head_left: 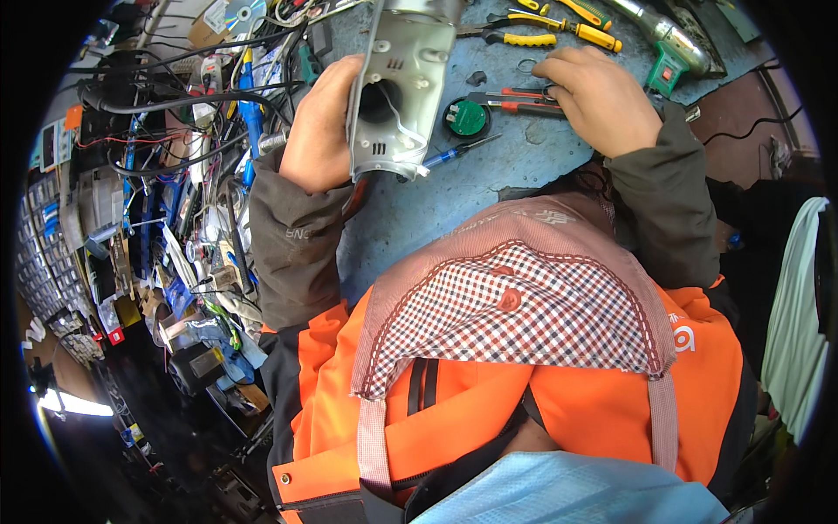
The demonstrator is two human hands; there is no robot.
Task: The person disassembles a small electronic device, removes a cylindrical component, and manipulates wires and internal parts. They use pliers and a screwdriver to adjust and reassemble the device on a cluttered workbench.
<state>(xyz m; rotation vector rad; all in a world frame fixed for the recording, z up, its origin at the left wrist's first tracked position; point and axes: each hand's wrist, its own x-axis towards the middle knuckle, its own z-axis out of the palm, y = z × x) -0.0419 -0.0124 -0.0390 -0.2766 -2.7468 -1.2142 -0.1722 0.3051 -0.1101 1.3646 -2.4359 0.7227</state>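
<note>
Metal housing (412,70) sits gripped in the left hand (321,127); right of it, the right hand (607,96), half-curled, meets a red tool (524,108), whether gripping I can't tell.

Pale letters right there on the left sleeve (297,262); across to the orange jacket (707,349), white characters crowd a rounded one (the boldest print going); and up on the apron (602,253), a light printed mark with faint lettering, perhaps, too blurred to read.
</note>
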